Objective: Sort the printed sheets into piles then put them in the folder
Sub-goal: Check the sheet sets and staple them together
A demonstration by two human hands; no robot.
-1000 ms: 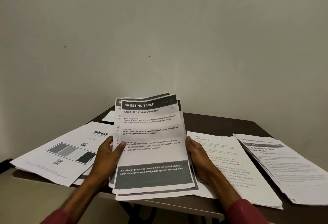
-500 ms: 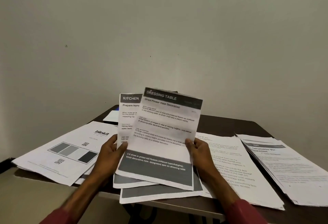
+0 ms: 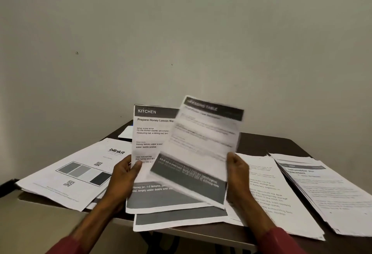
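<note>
- The KITCHEN sheet [image 3: 150, 133] is held upright over the near edge of the dark surface [image 3: 259, 143], clamped at its left margin by the fingers of the left hand [image 3: 122, 181].
- A blurred tilted sheet [image 3: 201, 145] is overlapped onto it, its right edge clamped by the fingers of the right hand [image 3: 238, 175].
- The blinkit pile [image 3: 80, 175] is laid flat at the left.
- 2 more are spread at the right: a middle pile [image 3: 269, 193] and an outer pile [image 3: 330, 191].

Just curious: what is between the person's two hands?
In the head view, two overlapping printed sheets: the left hand holds the KITCHEN sheet, the right hand the blurred sheet in front of it.
</note>
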